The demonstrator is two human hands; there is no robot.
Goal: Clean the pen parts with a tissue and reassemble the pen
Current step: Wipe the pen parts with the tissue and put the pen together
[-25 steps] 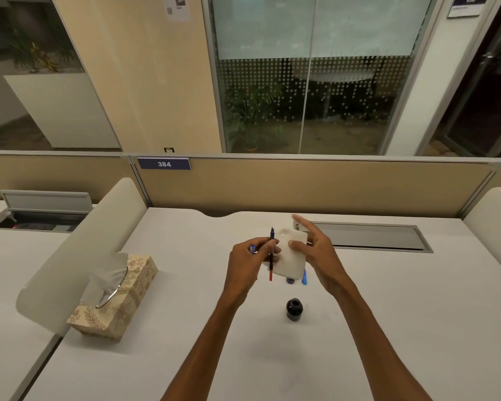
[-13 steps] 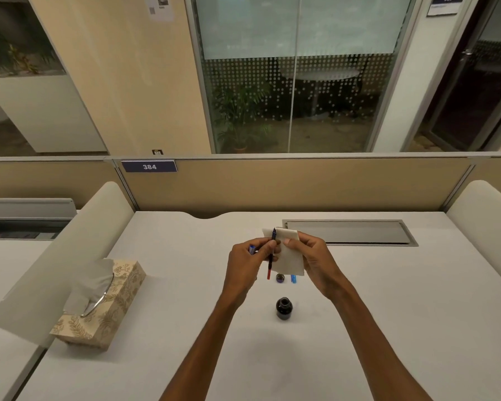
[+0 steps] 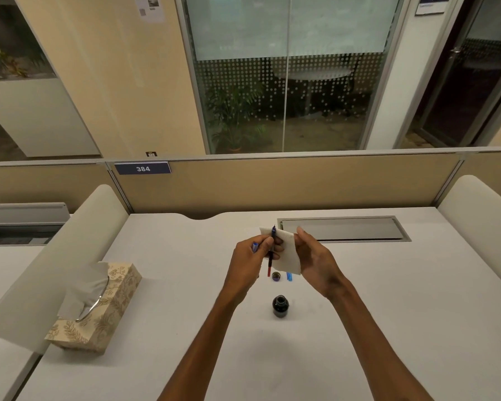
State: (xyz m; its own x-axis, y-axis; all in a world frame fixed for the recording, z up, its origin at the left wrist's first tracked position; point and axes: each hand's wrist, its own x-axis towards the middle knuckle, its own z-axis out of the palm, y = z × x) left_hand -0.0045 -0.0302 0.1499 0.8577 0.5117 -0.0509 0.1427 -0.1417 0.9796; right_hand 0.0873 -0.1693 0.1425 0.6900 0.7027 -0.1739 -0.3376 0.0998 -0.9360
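White tissue held in right hand; left hand gripped pen refill upright. Risk: refill slipping onto open ink bottle below, tipping it.

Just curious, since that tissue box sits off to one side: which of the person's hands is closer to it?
The left. The left hand is up over the desk to the right of the tissue box; the right hand is farther right, holding a tissue.
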